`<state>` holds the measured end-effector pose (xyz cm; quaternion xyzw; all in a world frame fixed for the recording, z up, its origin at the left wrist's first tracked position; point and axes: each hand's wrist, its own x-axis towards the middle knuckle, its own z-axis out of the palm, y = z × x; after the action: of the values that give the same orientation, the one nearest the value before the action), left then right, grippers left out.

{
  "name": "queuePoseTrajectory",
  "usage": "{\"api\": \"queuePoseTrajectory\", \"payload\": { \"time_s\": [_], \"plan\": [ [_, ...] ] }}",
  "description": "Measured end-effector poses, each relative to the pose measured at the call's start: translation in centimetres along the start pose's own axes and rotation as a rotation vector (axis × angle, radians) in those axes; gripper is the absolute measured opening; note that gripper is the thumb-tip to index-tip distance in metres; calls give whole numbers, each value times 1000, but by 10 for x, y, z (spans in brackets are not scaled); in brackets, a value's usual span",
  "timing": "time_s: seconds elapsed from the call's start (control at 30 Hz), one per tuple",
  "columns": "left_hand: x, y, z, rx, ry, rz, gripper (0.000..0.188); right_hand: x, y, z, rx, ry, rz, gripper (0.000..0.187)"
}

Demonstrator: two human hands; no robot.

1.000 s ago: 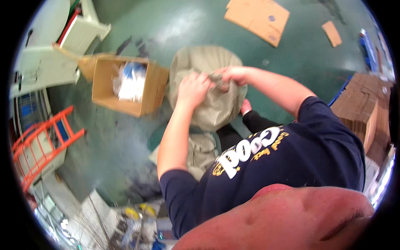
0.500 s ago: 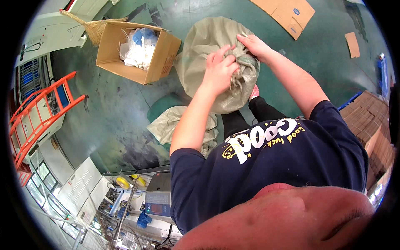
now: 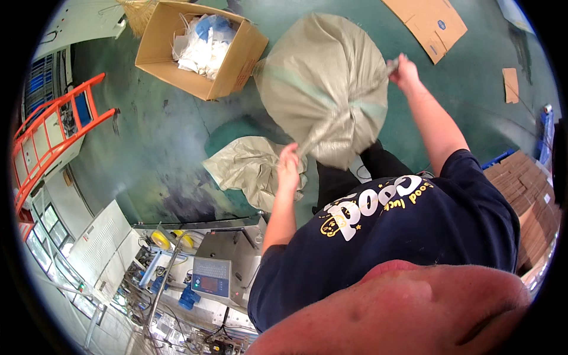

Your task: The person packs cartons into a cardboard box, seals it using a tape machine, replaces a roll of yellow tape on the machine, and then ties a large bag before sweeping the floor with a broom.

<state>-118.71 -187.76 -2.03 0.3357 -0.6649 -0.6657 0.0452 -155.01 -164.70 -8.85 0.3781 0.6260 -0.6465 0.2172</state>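
A large, full greyish-beige woven sack (image 3: 322,77) stands on the green floor in front of my legs, its top drawn together into creases. My left hand (image 3: 289,165) is closed on one twisted end of the sack's mouth, at the near left. On the far right side my right hand (image 3: 404,72) grips the other twisted end. Between the two hands the gathered cloth is stretched across the top of the sack. What fills it is hidden. A second, limp sack (image 3: 245,168) of the same cloth lies crumpled on the floor beside my left forearm.
An open cardboard box (image 3: 177,74) with white and blue scraps stands at the far left, a straw broom (image 3: 139,16) behind it. Flattened cardboard (image 3: 429,26) lies at the far right. An orange ladder-like frame (image 3: 65,136) and a machine with a control panel (image 3: 211,278) are at left.
My hands have moved apart, left hand toward me, right hand outward. The sack's bunched mouth is now pulled out into two twisted ends.
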Motion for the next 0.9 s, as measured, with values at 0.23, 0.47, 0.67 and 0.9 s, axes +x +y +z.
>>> {"api": "queuePoseTrajectory", "payload": {
  "time_s": [0.23, 0.47, 0.67, 0.9],
  "plan": [
    [41, 108, 65, -378, -449, 163, 34, 15, -90, 107, 362, -75, -118, 21],
    [16, 35, 16, -336, -479, 115, 32, 153, -4, 62, -2143, 81, -652, 13],
    [11, -20, -5, -613, -384, -73, 42, 188, 107, 50, -2025, 242, -1045, 14],
    [34, 48, -7, -571, -303, 365, 40, -11, -60, 75, -136, -688, -315, 23]
  ]
}}
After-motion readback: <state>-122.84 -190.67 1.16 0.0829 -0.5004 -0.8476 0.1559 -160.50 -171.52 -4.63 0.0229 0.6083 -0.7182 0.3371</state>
